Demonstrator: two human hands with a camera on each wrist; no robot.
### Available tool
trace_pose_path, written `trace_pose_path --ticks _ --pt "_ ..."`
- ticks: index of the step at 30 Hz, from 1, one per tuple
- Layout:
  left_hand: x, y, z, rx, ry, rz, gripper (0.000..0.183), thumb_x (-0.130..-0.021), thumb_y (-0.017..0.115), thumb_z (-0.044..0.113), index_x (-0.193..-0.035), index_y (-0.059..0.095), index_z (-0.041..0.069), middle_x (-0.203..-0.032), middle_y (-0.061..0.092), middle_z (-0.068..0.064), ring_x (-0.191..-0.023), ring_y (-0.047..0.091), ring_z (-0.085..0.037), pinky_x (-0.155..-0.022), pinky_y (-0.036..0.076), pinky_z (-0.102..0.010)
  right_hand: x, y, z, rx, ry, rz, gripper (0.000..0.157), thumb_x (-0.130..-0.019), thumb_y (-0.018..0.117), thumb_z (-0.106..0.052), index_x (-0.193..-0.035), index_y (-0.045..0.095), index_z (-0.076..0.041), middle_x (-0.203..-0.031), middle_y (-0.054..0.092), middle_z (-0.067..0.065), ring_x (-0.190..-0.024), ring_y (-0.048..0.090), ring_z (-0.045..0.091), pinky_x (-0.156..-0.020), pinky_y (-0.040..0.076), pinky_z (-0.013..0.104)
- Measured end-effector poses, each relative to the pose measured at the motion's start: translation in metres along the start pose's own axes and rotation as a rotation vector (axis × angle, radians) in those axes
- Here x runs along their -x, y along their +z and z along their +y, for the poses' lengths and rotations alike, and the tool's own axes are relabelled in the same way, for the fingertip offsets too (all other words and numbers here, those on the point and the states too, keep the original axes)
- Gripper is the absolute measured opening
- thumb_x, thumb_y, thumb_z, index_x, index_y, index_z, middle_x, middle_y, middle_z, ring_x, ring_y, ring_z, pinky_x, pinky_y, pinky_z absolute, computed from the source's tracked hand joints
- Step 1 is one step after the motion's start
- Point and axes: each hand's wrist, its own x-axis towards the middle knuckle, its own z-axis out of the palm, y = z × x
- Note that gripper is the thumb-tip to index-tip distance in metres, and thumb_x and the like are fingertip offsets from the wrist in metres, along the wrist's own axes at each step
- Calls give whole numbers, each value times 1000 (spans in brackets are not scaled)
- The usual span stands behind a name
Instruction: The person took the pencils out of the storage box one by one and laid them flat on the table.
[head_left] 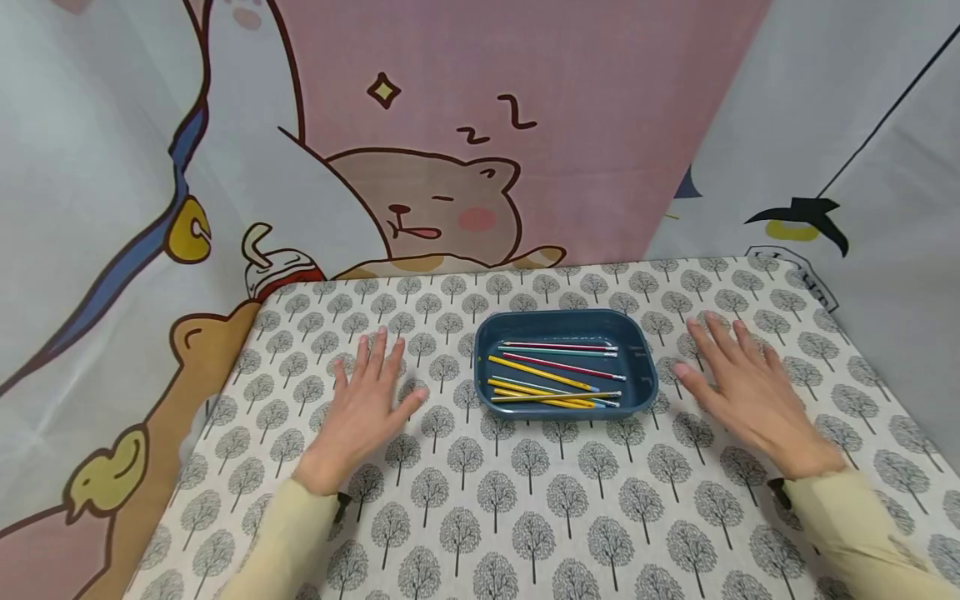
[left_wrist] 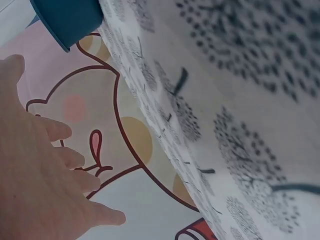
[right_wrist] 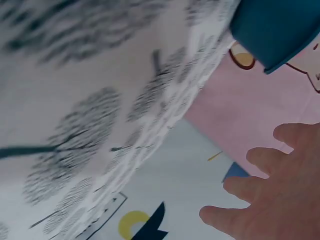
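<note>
The tabletop's (head_left: 461, 517) near edge and near corners fall outside the head view, as do the upper ends of the left sleeve (head_left: 288, 537) and right sleeve (head_left: 855, 529). Too little of the dark wristbands (head_left: 342, 505) shows beneath the cuffs to make out details. Overlapping pencils (head_left: 543, 374) partly hide one another in the tray (head_left: 562, 313). Both wrist views crop the tray, its wall concealing the contents, and cut off the left hand (head_left: 363, 408) and right hand (head_left: 753, 404); the nearest printed trees (right_wrist: 75, 145) blur.

A cartoon backdrop (head_left: 615, 125) (dozing animal (head_left: 442, 212) included) rises behind a tree-print tablecloth (head_left: 513, 475).
</note>
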Motion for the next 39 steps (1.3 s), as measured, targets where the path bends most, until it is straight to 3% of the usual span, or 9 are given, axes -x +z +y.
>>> trace_pose_path --ticks 9,15,20,25,34,39 --pt "-6 -2 18 39 35 16 89 -103 36 69 -166 17 10 -173 -2 -14 -157 -5 -37 -119 1 -72 -9 -4 -31 -7 -53 6 74 -109 43 -51 -168 10 -22 -174 -1 6 -157 -8 40 -119 -10 70" --pt "-14 1 32 57 67 10 87 -103 38 67 -167 17 11 -173 0 -13 -158 -4 -35 -120 2 -70 -15 -1 -51 -14 -126 23 73 -108 47 -50 -168 17 -20 -173 13 13 -158 3 42 -120 4 73" --pt "-19 6 45 55 99 6 87 -103 37 69 -166 20 11 -174 2 -12 -158 -1 -37 -120 4 -71 -21 4 -68 -7 -169 8 73 -107 50 -51 -167 21 -23 -172 18 11 -157 11 41 -119 15 72" --pt "-24 11 55 50 111 -31 90 -102 31 74 -167 16 14 -174 -5 -7 -158 -6 -32 -121 3 -70 -26 9 -82 -21 -210 -9 70 -107 49 -51 -167 22 -26 -172 20 9 -158 10 37 -120 17 69" --pt "-31 18 65 68 168 -42 87 -103 41 67 -167 16 12 -174 7 -7 -158 -2 -32 -120 -1 -69 -38 20 -95 -44 -298 -60 70 -107 49 -54 -166 28 -24 -171 25 9 -156 20 41 -119 22 68" --pt "-34 21 68 53 185 -70 86 -104 38 67 -167 14 14 -174 9 -5 -158 2 -36 -120 0 -70 -45 24 -100 -75 -328 -107 70 -106 49 -57 -165 31 -25 -169 28 9 -155 23 41 -120 23 65"
